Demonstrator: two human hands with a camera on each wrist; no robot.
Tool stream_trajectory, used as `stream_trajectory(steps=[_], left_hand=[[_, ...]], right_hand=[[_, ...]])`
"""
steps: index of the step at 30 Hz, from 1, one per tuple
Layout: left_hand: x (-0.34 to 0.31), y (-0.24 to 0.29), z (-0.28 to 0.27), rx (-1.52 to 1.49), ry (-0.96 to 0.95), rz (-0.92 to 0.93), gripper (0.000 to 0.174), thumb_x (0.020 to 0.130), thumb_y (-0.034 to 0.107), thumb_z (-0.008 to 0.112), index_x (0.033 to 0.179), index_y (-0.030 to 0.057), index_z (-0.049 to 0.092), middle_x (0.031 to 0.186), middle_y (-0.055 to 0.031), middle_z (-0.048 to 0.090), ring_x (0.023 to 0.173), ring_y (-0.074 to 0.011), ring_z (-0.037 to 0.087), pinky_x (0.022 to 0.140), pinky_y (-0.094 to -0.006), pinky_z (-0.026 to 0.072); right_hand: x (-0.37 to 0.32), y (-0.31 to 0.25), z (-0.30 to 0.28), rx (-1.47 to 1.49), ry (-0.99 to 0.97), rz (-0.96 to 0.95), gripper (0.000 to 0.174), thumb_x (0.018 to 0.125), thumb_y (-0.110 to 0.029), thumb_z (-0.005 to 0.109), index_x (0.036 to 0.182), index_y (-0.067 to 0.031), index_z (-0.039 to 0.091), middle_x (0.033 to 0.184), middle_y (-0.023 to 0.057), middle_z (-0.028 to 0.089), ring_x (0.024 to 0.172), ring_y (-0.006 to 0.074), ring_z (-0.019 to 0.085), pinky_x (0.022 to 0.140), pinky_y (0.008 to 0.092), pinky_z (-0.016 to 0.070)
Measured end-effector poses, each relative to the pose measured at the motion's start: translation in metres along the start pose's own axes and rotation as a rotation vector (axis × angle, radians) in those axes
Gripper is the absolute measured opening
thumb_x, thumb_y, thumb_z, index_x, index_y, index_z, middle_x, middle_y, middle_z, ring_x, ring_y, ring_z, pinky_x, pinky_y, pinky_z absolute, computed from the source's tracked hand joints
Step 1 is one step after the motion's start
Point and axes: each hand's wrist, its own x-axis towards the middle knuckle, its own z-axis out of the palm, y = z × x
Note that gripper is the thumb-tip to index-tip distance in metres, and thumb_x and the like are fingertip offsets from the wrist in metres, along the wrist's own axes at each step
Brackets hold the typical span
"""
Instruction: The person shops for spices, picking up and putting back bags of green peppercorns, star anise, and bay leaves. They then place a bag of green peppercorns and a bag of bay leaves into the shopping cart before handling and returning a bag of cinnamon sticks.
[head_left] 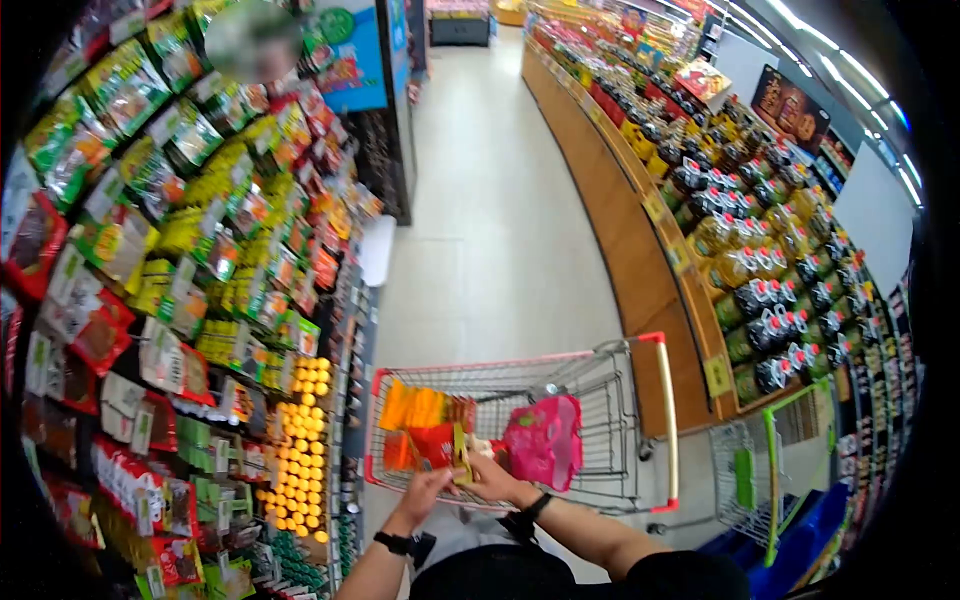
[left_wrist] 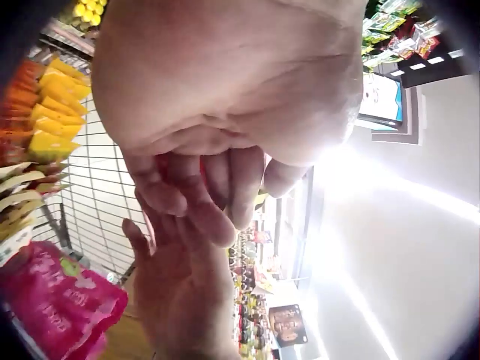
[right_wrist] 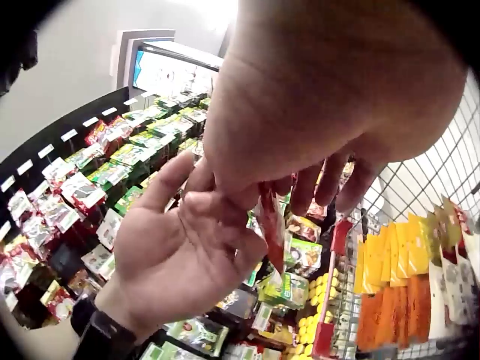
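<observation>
Over the shopping cart (head_left: pixel 600 400), both hands meet at a red food packet (right_wrist: pixel 272 229) with a yellow-green edge. My left hand (head_left: pixel 428 495) grips it from the left, fingers curled inward. From the other side my right hand (head_left: pixel 490 478) holds it, the fingers bent around its edge; much of the packet is hidden behind the hands. Below in the cart stand yellow packets (right_wrist: pixel 390 255) and orange packets (right_wrist: pixel 394 311) in rows. A bright pink bag (head_left: pixel 545 440) lies beside them, to the right of my right hand.
Shelves of bagged foods (head_left: pixel 190 220) rise close on the left, with yellow-capped jars (head_left: pixel 300 450) lower down. On the right runs a wooden display stand (head_left: pixel 640 250) bearing oil bottles (head_left: pixel 750 265). A green-framed cart (head_left: pixel 770 480) stands at lower right. The aisle floor (head_left: pixel 470 230) stretches ahead.
</observation>
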Motion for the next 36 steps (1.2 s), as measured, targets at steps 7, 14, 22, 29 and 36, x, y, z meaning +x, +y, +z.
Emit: stream_trajectory(steps=[7, 14, 22, 29, 36], left_hand=[[-0.049, -0.110, 0.010, 0.086, 0.029, -0.225, 0.040, 0.098, 0.035, 0.056, 0.124, 0.0049, 0.064, 0.088, -0.0037, 0.070, 0.080, -0.0122, 0.064, 0.075, -0.0291, 0.0503], [-0.068, -0.027, 0.068, 0.774, 0.161, 0.069, 0.037, 0.090, 0.024, 0.069, 0.118, 0.0000, 0.062, 0.104, -0.0094, 0.067, 0.093, -0.0174, 0.063, 0.079, -0.0311, 0.0516], [-0.021, -0.012, 0.124, 1.186, -0.137, 0.014, 0.025, 0.089, 0.022, 0.070, 0.104, 0.0015, 0.068, 0.103, -0.0155, 0.066, 0.090, -0.0280, 0.063, 0.075, -0.0393, 0.0506], [-0.049, -0.070, 0.098, 1.108, 0.161, -0.201, 0.047, 0.089, 0.043, 0.065, 0.118, 0.0058, 0.062, 0.093, -0.0152, 0.071, 0.083, -0.0307, 0.069, 0.072, -0.0389, 0.0526], [-0.118, -0.072, 0.137, 0.953, 0.371, -0.127, 0.042, 0.090, 0.033, 0.066, 0.120, 0.0034, 0.060, 0.105, -0.0156, 0.070, 0.097, -0.0272, 0.067, 0.083, -0.0379, 0.0511]], right_hand=[[-0.075, 0.040, 0.000, 0.158, -0.261, 0.214, 0.024, 0.094, -0.013, 0.056, 0.116, -0.0038, 0.061, 0.103, 0.0150, 0.066, 0.093, 0.0249, 0.063, 0.083, 0.0369, 0.0487], [-0.118, 0.095, -0.012, 0.434, -0.260, 0.496, 0.036, 0.101, -0.035, 0.053, 0.103, 0.0003, 0.062, 0.079, 0.0034, 0.062, 0.072, 0.0113, 0.055, 0.066, 0.0298, 0.0462], [-0.150, 0.122, 0.001, 0.755, -0.091, 0.359, 0.033, 0.102, -0.031, 0.052, 0.115, -0.0024, 0.062, 0.096, 0.0020, 0.067, 0.086, 0.0129, 0.060, 0.079, 0.0302, 0.0496], [-0.199, 0.117, -0.054, -0.604, -0.141, 0.040, 0.042, 0.089, -0.046, 0.057, 0.110, -0.0092, 0.064, 0.100, 0.0144, 0.067, 0.092, 0.0335, 0.065, 0.080, 0.0463, 0.0512], [-0.206, 0.111, -0.061, -0.746, -0.463, 0.191, 0.027, 0.088, -0.033, 0.051, 0.095, -0.0132, 0.066, 0.083, 0.0132, 0.070, 0.078, 0.0356, 0.069, 0.062, 0.0520, 0.0530]])
